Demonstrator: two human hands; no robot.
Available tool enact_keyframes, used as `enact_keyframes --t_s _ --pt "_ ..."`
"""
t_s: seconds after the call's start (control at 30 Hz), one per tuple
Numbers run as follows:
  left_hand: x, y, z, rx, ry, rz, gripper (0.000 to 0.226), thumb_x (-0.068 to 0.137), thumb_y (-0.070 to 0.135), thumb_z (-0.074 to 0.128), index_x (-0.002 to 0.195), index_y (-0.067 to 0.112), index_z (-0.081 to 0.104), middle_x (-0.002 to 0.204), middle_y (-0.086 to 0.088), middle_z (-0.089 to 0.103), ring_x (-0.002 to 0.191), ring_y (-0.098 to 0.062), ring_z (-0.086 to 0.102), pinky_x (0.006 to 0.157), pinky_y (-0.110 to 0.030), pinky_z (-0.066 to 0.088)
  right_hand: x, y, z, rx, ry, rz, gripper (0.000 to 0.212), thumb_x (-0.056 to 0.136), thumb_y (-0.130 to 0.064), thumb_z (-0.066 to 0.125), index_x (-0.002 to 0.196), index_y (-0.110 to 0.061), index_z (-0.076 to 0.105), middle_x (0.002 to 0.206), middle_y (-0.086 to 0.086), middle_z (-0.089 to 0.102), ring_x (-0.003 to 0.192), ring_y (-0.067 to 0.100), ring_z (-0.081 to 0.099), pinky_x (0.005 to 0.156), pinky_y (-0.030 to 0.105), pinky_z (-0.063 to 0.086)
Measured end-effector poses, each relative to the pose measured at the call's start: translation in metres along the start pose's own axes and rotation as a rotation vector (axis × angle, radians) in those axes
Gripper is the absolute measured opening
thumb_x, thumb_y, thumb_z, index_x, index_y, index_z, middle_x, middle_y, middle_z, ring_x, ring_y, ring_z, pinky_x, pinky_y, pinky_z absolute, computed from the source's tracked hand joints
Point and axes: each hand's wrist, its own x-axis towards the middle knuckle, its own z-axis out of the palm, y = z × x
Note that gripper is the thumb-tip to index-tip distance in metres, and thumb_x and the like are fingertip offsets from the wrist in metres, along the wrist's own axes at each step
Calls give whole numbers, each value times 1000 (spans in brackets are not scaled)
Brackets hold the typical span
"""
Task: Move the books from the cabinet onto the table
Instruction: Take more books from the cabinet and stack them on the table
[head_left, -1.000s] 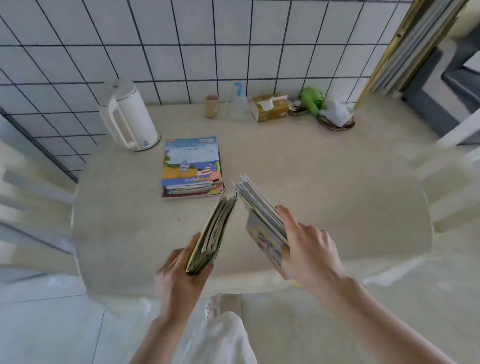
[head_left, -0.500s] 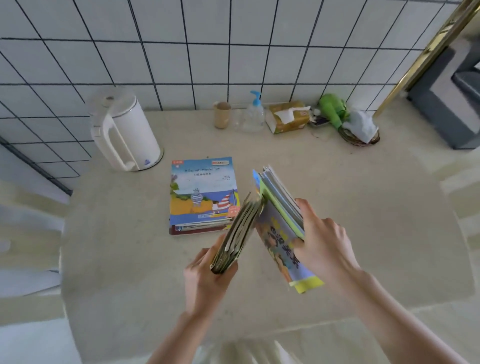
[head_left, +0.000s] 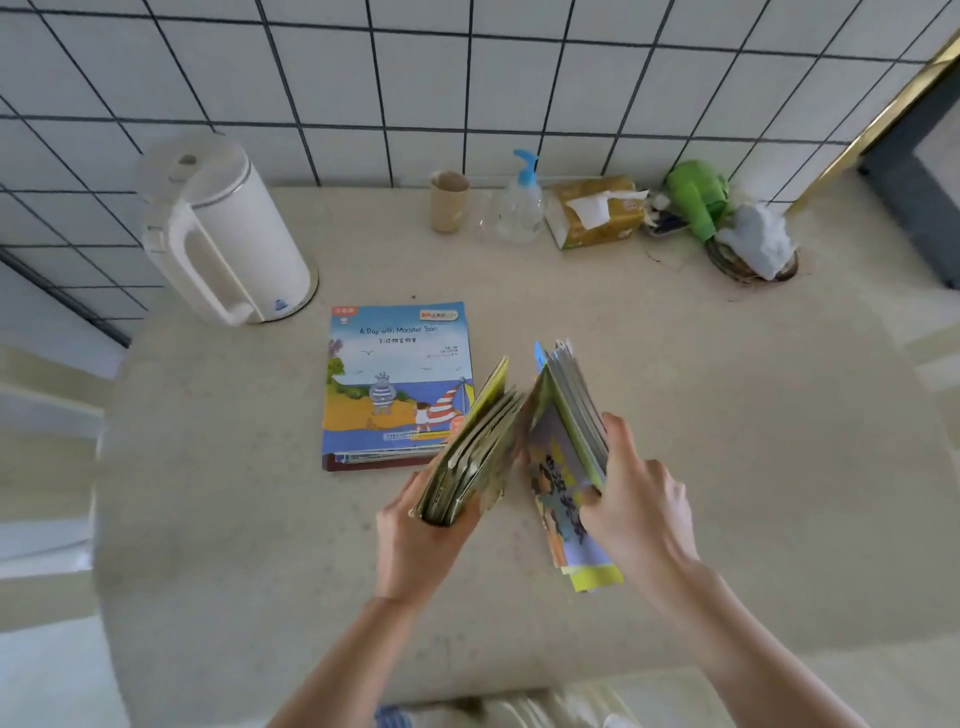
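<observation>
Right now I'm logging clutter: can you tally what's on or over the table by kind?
Book stacks or bundles: 3 (stack, left-hand bundle, right-hand bundle)
Kettle: 1
Cup: 1
Pump bottle: 1
Tissue pack: 1
Total: 7

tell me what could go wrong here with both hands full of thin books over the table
1. The right hand pinches its bundle of books near one edge; the lower covers already sag, so one might slide out.
2. The left hand has a grip only on the bottom of its bundle, which fans open on top.
3. Dropped carelessly, either bundle could knock the stack on the table askew.
</observation>
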Motion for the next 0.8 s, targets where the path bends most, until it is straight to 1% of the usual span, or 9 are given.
enact_keyframes --t_s 0.07,0.13,0.2,0.3,0.43,0.5,0.6,0.7,0.8 --pt "3 -4 -4 20 -40 -58 33 64 24 82 96 23 73 73 11 70 62 14 59 58 -12 48 -1 -2 7 5 11 -9 65 82 -16 56 137 -26 23 76 6 56 84 39 62 63 35 40" --pt "0 -10 -12 35 -86 -105 31 62 27 81 91 29 71 71 11 70 62 4 63 57 -17 51 -5 -5 13 4 2 -21 64 82 -16 54 137 -25 22 88 9 66 87 39 64 65 37 44" --pt "-4 -20 -21 47 -123 -135 30 62 19 83 83 35 67 68 15 70 60 1 63 55 -19 50 -10 -8 19 -1 -7 -35 66 83 -18 52 140 -23 19 100 10 68 92 38 65 71 38 48" --pt "-10 -30 -33 51 -148 -220 26 64 19 83 75 37 67 70 17 70 59 -11 67 51 -24 52 -14 -13 26 -7 -5 -60 68 82 -18 52 142 -21 19 104 11 68 94 38 65 74 39 49" --pt "-19 -36 -41 -38 -150 -256 30 64 31 78 80 54 68 78 16 74 73 -11 72 64 -33 59 -14 -16 30 -18 -18 -84 71 83 -17 52 144 -19 17 104 11 67 93 38 64 72 38 48" --pt "-20 -38 -44 -104 -141 -276 31 65 33 78 86 53 69 82 10 76 80 -16 73 68 -41 60 -13 -17 30 -24 -22 -85 70 83 -16 51 143 -18 16 104 12 67 94 39 64 71 38 47" --pt "-16 -31 -46 -190 -123 -323 38 66 27 79 89 55 70 86 15 76 82 -11 73 70 -36 61 -13 -16 30 -23 -13 -97 67 84 -16 51 141 -18 18 102 12 67 93 40 64 70 38 46" --pt "-4 -21 -48 -239 -129 -404 25 62 26 78 77 46 75 79 11 76 76 -16 73 65 -39 61 -12 -14 27 -29 -30 -96 65 84 -14 51 140 -18 19 98 12 67 91 40 64 65 36 39" --pt "9 -4 -55 -346 -181 -405 28 61 17 76 88 27 76 88 3 77 82 -18 74 64 -29 59 -13 -13 22 -25 -49 -96 67 84 -14 53 141 -19 20 95 11 66 91 39 63 64 34 38"
